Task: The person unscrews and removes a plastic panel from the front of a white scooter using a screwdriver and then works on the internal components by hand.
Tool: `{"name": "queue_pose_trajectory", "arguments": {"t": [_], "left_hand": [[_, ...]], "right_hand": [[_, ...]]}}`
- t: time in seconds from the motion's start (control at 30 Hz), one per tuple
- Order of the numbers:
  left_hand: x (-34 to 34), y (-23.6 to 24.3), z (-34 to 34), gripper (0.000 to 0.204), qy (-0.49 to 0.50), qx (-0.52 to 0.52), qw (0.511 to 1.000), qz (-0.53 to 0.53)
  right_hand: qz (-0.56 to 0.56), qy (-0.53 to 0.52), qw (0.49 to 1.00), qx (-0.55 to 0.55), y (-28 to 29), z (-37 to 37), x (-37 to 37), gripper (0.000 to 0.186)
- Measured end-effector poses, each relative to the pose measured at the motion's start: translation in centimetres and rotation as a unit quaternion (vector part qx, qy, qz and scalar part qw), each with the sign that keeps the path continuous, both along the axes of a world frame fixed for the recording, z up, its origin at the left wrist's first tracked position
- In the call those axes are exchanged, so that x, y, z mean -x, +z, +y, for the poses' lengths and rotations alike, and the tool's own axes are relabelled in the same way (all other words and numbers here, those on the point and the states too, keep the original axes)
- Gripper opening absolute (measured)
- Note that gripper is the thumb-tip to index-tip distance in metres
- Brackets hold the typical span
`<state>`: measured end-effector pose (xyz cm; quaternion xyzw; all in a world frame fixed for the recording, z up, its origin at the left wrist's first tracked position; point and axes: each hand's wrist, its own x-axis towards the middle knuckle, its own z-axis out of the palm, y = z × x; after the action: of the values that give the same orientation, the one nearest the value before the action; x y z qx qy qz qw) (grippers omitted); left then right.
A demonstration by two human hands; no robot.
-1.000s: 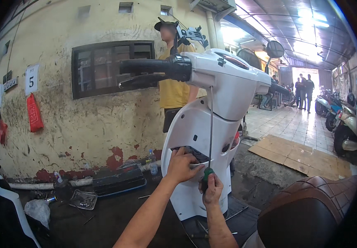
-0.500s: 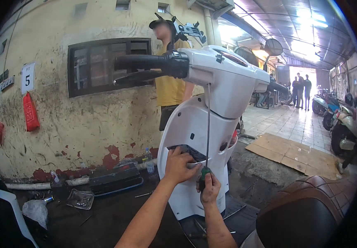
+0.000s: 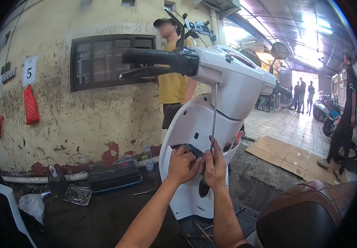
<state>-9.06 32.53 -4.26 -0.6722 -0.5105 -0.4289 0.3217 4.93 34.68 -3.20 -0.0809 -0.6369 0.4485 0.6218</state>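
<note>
My right hand (image 3: 215, 167) is closed round a long screwdriver (image 3: 214, 111) where its shaft meets the green handle, whose end sticks out below the palm. The shaft rises steeply, and its tip reaches the underside of the scooter's white handlebar cover (image 3: 232, 89). Beside it, my left hand (image 3: 181, 166) hooks its fingers over the rim of the dark pocket opening in the white front panel (image 3: 176, 136). The left thumb points toward the screwdriver; whether it touches is hidden.
A brown quilted seat (image 3: 310, 204) fills the lower right. Tools (image 3: 201, 231) lie on the footboard. Left on the floor are a dark toolbox (image 3: 112, 175) and a tray of small parts (image 3: 78, 194). Behind the scooter stands a person in yellow (image 3: 172, 89); another, dark-clothed (image 3: 343, 120), is at right.
My right hand has slid up from the handle's lower part toward the shaft. My left hand keeps to the pocket rim. A dark-clothed person has come into view at the right.
</note>
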Motion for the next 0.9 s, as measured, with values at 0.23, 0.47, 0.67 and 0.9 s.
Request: {"name": "queue_pose_trajectory", "arguments": {"t": [0.23, 0.47, 0.67, 0.9], "left_hand": [[-0.4, -0.2, 0.4, 0.024, -0.003, -0.011, 1.000, 0.000], [-0.8, -0.2, 0.3, 0.023, -0.015, -0.028, 0.999, -0.012], [-0.4, -0.4, 0.6, 0.021, -0.021, -0.048, 0.998, -0.017], [-0.4, -0.6, 0.7, 0.018, -0.016, -0.059, 0.998, -0.011]], "right_hand": [[0.135, 0.031, 0.990, 0.004, 4.7, 3.0, 2.0, 0.041], [0.108, -0.028, 0.994, -0.021, 5.5, 3.3, 1.7, 0.038], [0.129, 0.020, 0.991, 0.007, 5.9, 2.7, 1.9, 0.039], [0.118, -0.011, 0.993, -0.013, 5.9, 2.6, 1.4, 0.040]]}}
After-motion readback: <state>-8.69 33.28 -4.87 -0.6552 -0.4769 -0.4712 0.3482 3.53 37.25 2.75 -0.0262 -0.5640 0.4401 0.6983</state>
